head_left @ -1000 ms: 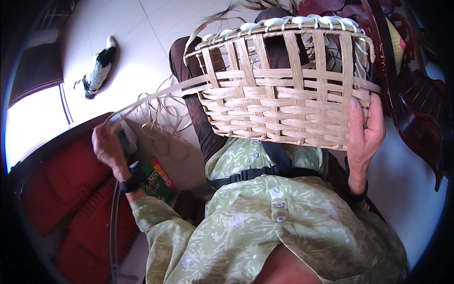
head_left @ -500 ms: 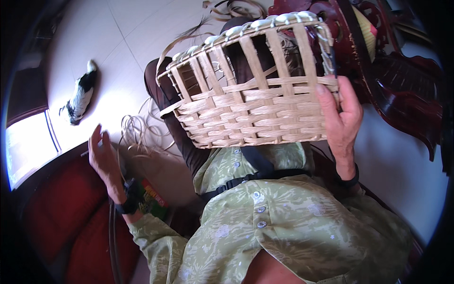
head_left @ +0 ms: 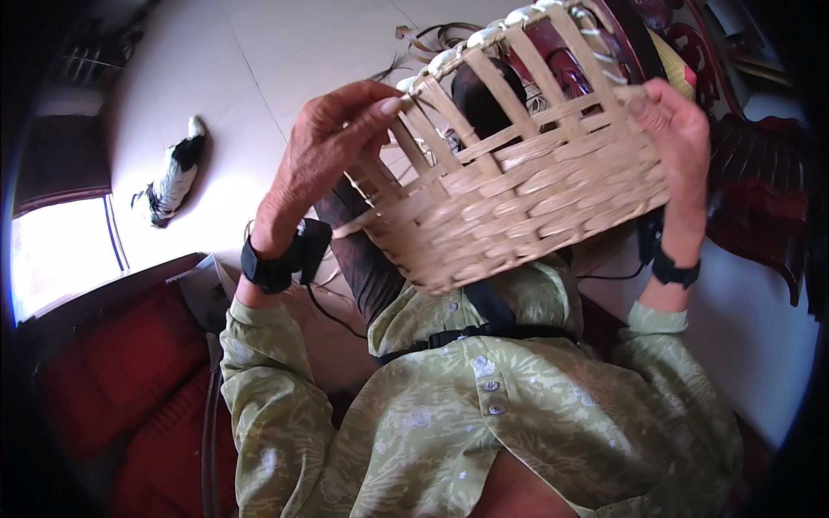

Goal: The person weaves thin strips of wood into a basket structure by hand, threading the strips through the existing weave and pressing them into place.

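Note:
A tan woven basket (head_left: 527, 198) hangs tilted above my lap, its right end higher than its left. Its lower wall is closely woven; above that, upright strips stand with gaps between them, up to a rim bound with white lumps (head_left: 484, 36). At the upper left corner my left hand (head_left: 332, 138) is closed, thumb and fingers pinching the rim. My right hand (head_left: 678, 129) grips the right end of the wall, thumb on the near face. A loose strip end (head_left: 352, 226) sticks out at the basket's left side. Fingers behind the basket are hidden.
Coiled flat strips (head_left: 440, 36) lie on the tiled floor beyond the basket. A black-and-white cat (head_left: 177, 173) lies on the floor at the left. Dark red carved wooden furniture (head_left: 756, 211) stands at the right, red cushions (head_left: 112, 371) at the lower left.
My left hand has come in from the left, where it was open and apart, and now grips the basket's upper left corner. The basket has moved right and tilted, its right end rising.

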